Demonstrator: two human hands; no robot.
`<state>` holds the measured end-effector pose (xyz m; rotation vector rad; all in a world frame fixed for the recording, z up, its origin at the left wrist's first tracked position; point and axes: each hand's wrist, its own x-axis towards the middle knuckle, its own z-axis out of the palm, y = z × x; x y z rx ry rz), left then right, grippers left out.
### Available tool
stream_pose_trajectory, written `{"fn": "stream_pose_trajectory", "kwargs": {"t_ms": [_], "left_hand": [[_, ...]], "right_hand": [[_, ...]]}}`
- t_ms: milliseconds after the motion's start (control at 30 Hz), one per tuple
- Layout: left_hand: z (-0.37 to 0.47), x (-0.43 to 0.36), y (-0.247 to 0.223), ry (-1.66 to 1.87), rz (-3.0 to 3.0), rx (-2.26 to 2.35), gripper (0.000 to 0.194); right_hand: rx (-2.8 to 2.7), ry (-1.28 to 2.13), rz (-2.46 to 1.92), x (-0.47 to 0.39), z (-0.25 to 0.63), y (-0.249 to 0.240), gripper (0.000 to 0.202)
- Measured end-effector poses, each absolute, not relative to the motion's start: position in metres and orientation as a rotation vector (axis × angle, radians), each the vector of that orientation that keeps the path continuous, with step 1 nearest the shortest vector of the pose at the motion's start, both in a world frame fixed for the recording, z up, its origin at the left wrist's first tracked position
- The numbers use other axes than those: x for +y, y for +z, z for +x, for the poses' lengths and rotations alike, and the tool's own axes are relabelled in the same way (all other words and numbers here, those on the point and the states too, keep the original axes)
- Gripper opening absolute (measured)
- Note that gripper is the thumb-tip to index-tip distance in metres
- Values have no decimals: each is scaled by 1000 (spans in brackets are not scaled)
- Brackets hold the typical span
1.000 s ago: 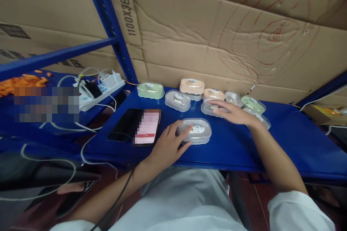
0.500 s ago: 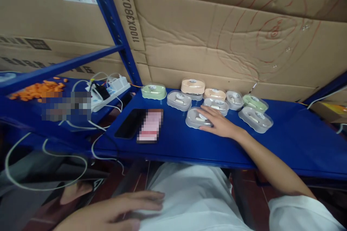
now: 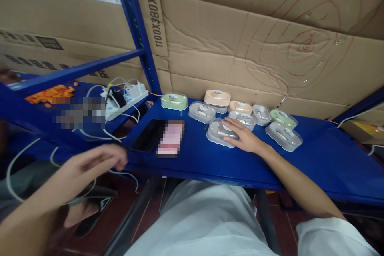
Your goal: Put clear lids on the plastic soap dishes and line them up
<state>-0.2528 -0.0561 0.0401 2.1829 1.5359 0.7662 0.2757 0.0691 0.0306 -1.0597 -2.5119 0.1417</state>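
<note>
My right hand point(image 3: 245, 137) rests on a small grey plastic box point(image 3: 216, 132) with a clear lid. Its fingers lie stretched over the lid, with the thumb at the near side. Just behind stands another grey box point(image 3: 250, 119), close to the fingertips. My left hand point(image 3: 109, 157) hovers in front of the table's left part, near a black phone point(image 3: 147, 136). Its fingers bend downward and are blurred; no object shows in them. Beside the black phone lies a second phone with a lit, pixelated screen point(image 3: 171, 138).
Several similar boxes stand along the back, including a green box point(image 3: 174, 102), a peach box point(image 3: 217, 97) and a grey box point(image 3: 283, 136). A power strip point(image 3: 127, 102) with cables and orange pieces point(image 3: 54, 94) lie left, beyond a blue post point(image 3: 132, 20). Cardboard point(image 3: 210, 48) stands behind.
My left hand has risen from near my lap and moved left and forward toward the table's left edge. My right hand stays on the grey box. The view has shifted slightly.
</note>
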Motion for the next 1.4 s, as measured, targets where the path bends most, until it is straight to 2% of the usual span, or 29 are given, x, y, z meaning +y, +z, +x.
{"fn": "stream_pose_trajectory", "kwargs": {"t_ms": [67,267,367,433,700,1033,1233,1400], "left_hand": [[-213,-4,65,889,2162,1519,27],[-171,169,81,667,2587,1637,63],[-178,222,75,573,2568,1612,79],[-182,240,69,506,2541,1591,83],[-183,248,45,497,2518,1521,74],[-173,235,33,814,2344,1768,64],[-172,241,24,827,2290,1672,55],[-172,239,25,860,2281,1641,51]], "right_hand": [[-2479,40,-1038,73,279,38,68],[-2215,-234,-1211,100,325,56,66],[-2086,-215,-1328,114,357,55,66],[-2055,-207,-1380,121,374,52,68],[-2050,-332,-1558,136,396,41,69],[-2082,-394,-1557,119,378,42,57],[-2259,-290,-1362,107,324,56,48],[-2596,-95,-1071,152,205,90,42]]}}
